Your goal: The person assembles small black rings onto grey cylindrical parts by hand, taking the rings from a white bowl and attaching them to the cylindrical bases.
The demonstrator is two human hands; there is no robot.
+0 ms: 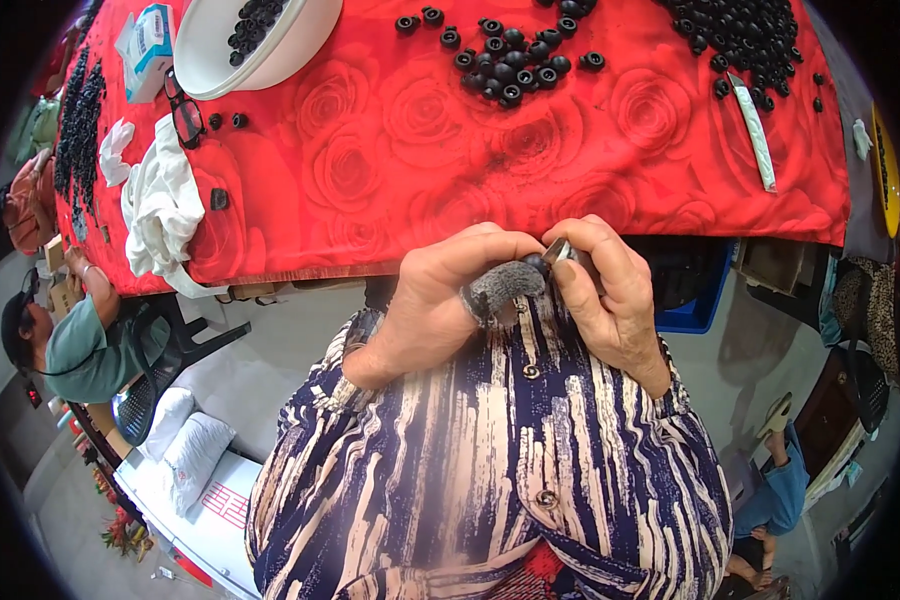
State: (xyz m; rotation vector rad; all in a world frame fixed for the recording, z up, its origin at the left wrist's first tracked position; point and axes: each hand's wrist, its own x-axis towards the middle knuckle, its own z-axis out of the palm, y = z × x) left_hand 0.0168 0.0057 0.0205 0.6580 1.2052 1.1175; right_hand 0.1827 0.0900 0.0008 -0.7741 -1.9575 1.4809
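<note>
My left hand (440, 290) is closed around a small black round part (537, 264), just past the table's near edge. A grey knitted finger cover (510, 288) sits on its thumb. Between the thumb and fingers of my right hand (602, 290) is a small metal blade (558, 250), pressed up close to the black part. Both hands meet in front of my striped shirt. The fingers hide most of the black part and the blade's grip. Farther back on the red cloth lies a loose cluster of similar black round parts (510, 65).
A red rose-patterned cloth (390, 150) covers the table. On it are a white bowl (300, 50) of black parts, a larger black pile (745, 40), glasses (186, 115), a white cloth (162, 205) and a slim white packet (755, 135). A person (85, 330) sits at the left.
</note>
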